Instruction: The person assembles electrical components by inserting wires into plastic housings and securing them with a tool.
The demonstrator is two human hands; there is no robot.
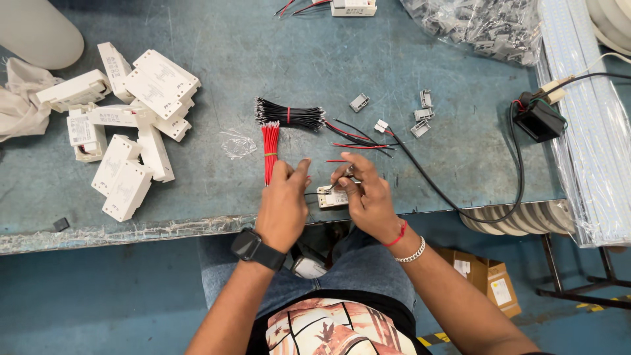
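On the desk, a heap of white boxes at nine o'clock looks not yet wired, and black wires and red wires at twelve remain bundled. At centre, near the edge, one box is in hand, the left hand pinched shut beside it, the right hand gripping a wire at its top.

The left hand has a black smartwatch with a dark square face strapped at the wrist, toward seven o'clock of the hand. At the wrist of the right hand, toward five o'clock, sit a thin red thread band and a silver chain bracelet. Both forearms are bare. Blue jeans cover the lap, and the black shirt carries a cream and rust print.
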